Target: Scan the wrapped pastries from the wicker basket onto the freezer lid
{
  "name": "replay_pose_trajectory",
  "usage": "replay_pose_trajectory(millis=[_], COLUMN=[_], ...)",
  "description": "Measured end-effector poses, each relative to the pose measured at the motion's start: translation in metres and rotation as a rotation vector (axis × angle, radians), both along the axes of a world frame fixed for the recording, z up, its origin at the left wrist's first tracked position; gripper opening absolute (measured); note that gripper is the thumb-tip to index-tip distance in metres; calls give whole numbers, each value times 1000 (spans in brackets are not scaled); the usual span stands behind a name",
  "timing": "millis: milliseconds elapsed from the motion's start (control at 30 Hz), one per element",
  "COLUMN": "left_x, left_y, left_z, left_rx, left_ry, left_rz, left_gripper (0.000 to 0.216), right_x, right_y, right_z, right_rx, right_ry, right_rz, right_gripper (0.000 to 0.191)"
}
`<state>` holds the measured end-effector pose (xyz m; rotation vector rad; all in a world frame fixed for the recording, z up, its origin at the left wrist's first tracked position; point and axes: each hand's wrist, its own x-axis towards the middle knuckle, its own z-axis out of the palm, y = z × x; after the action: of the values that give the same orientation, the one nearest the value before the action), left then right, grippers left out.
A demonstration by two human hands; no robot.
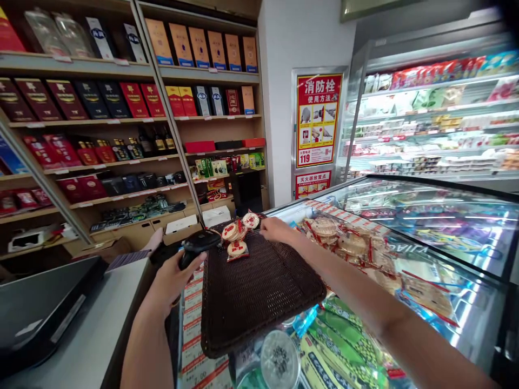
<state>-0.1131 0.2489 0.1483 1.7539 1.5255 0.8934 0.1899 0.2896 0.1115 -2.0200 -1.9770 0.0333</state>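
My left hand [172,278] is wrapped round the handle of a black barcode scanner [199,241], whose head points over the left edge of a dark brown woven tray [259,297]. At the tray's far right rim, the fingers of my right hand [278,229] are curled closed against the edge; the fingertips are partly hidden. Several round pale biscuits in clear and red wrappers lie bunched at the far end of the tray, one wrapped biscuit [237,248] nearest me. Another wrapped biscuit [251,220] sits just left of my right fingers. The tray rests over a glass-topped freezer [405,216].
More packed biscuits [352,243] are heaped on the freezer, right of the tray. Green ice-lolly packs [348,335] show in front. A counter [117,308] with a black device [48,308] stands left. Shelves of boxes line the back; another person's hand [155,239] shows beyond the counter.
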Motion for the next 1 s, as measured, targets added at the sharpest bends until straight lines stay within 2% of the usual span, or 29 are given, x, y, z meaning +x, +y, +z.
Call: replay_pose_trajectory(millis=[33,67,100,167,267,367,433,500,600,700,833,1000], left_x=[0,0,1,2,4,3,2,0,-2,1,16,38], left_y=[5,11,16,26,40,49,52,53,51,45,38,33], left_z=[5,10,14,22,25,16,8,3,2,7,11,8], left_rx=[25,51,84,133,175,180,164,149,143,137,116,75], left_ry=[-2,-12,-30,-59,-84,-90,-87,-87,-86,-71,-33,29], left_rz=[7,12,9,-14,-59,-105,-117,-117,-119,-147,-236,-387], left_gripper=[56,57,57,58,57,54,53,54,54,53,52,56], right_x=[-17,-30,-40,-52,-55,-51,-49,-46,-41,-29,-12,-3], right_y=[20,38,54,80,104,114,114,111,103,94,82,70], right_z=[-1,-3,-7,-18,-33,-38,-36,-30,-20,-10,-3,-1], right_rx=[0,63,116,128,134,129,106,111,191,214,213,185], right_ry=[-18,-69,-135,-259,-342,-298,-218,-112,93,252,290,349], right_rz=[-4,50,105,270,410,471,455,377,190,94,41,-7], right_gripper=[19,31,39,46,41,35,29,24,38,43,40,38])
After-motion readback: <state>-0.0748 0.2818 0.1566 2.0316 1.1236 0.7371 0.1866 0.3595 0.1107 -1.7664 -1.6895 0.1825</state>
